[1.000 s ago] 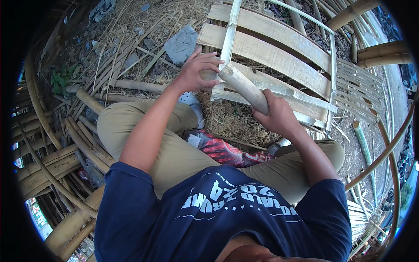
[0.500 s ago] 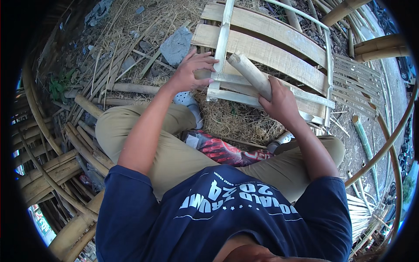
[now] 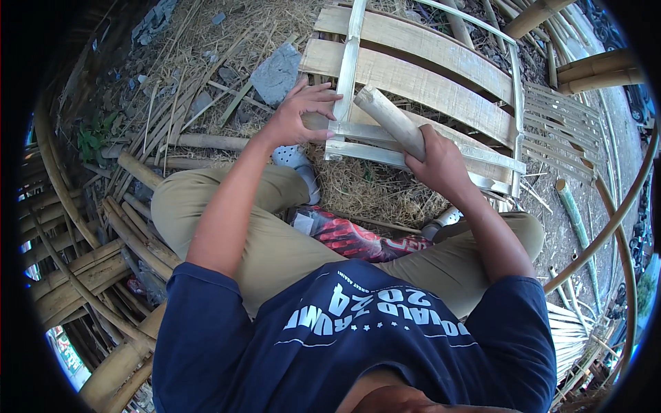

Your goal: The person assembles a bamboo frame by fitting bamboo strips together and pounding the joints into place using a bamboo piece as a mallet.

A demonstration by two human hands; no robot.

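My right hand [image 3: 441, 162] is wrapped round a thick, pale wooden stick [image 3: 392, 120]. The stick slants up to the left, its blunt end above the near left corner of a slatted frame [image 3: 427, 100]. Wide, flat wooden boards span this frame, with split bamboo strips along its sides. At that same corner my left hand [image 3: 303, 118] has its fingers spread and holds nothing. Its fingertips and thumb are at the left bamboo strip [image 3: 349, 69], seemingly touching it. Below them lie the two near crosswise strips [image 3: 368, 153], one over the other.
A grey stone block [image 3: 275, 72] rests on straw-strewn ground beyond my left hand. Bamboo poles [image 3: 141, 172] lie to the left. A slatted bamboo panel [image 3: 561, 127] is right of the frame, with a greenish bamboo pole [image 3: 571, 210] nearer. Red patterned cloth [image 3: 358, 237] lies between my legs.
The stick in my right hand has shifted very slightly left and down. My left hand stays at the corner with its thumb a little lower.
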